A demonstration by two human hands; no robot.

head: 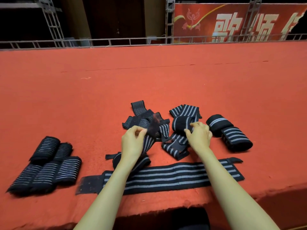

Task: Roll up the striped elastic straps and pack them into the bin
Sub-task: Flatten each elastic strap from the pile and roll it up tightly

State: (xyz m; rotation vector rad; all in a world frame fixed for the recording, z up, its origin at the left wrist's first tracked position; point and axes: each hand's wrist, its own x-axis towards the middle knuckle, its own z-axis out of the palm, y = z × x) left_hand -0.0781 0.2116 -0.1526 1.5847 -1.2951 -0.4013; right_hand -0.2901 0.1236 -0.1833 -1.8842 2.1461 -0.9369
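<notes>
Flat strap nearside of left grip

Table covered in red-orange felt; a faint seam runs across it, and the front edge is frayed. Behind it, a grey metal truss rail and an upright truss. Red banner with large white characters at far right.

- Even, warm light on the red cloth; background behind the railing is dark.
- Soft shadows beside the rolls.
- Strap end at the left hand is motion-blurred.
- Edges bend, wide-angle.
</notes>
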